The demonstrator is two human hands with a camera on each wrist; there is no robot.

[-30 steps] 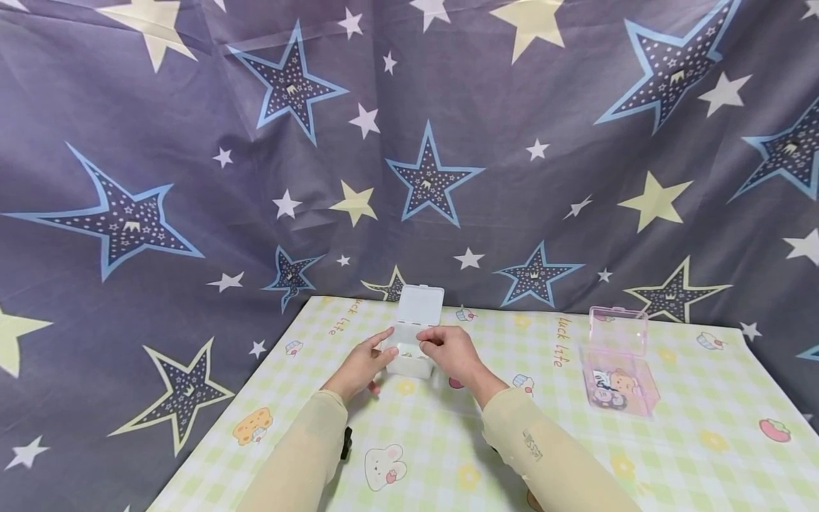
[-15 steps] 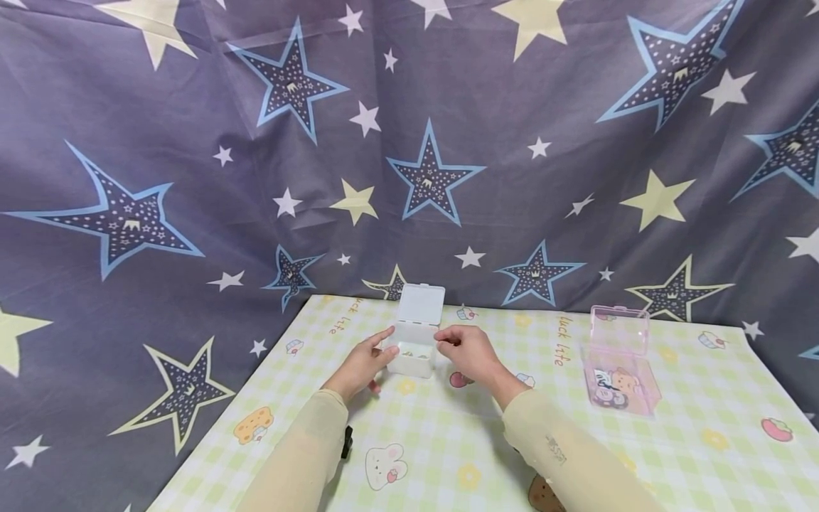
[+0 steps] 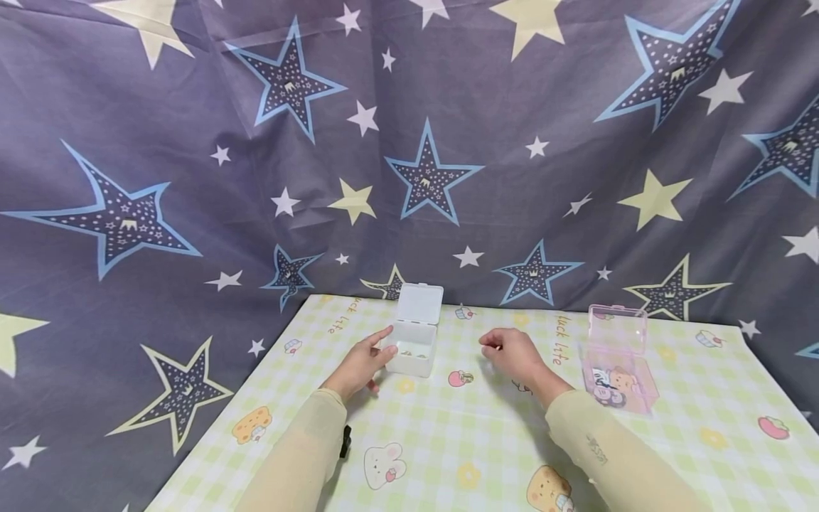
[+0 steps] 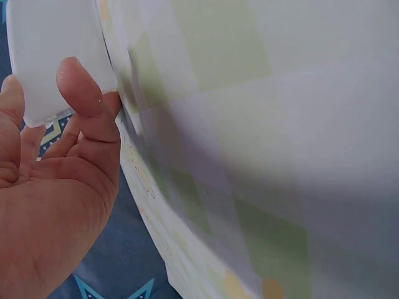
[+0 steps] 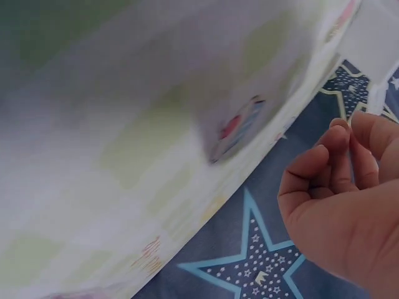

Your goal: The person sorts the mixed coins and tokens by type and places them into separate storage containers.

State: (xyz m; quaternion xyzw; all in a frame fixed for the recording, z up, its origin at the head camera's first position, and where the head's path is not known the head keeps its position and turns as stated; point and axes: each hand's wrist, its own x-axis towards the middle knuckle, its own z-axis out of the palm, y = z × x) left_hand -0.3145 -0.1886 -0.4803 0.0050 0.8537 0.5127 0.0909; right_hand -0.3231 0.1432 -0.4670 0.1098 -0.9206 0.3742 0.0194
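A small white hinged box (image 3: 409, 367) stands on the tablecloth with its lid (image 3: 420, 304) raised. Inside lie tiny gold-toned pieces (image 3: 407, 354), too small to identify. My left hand (image 3: 360, 366) holds the box at its left side, thumb by the front rim and fingers farther back; the left wrist view shows the thumb against the white box (image 4: 56, 56). To the right of the box, above the cloth, is my right hand (image 3: 518, 355). Its fingers are curled, with thumb and fingertips (image 5: 340, 128) together; whether something tiny is between them I cannot see.
A clear pink hinged box (image 3: 617, 331), lid up, stands at the table's right, with cartoon figures (image 3: 611, 390) visible in or through its base. A green-checked tablecloth (image 3: 448, 441) covers the table. Behind hangs a star-patterned curtain (image 3: 358, 64).
My right hand has come out of the white box and travelled right, with its fingertips staying together. The left hand and the white box keep their places.
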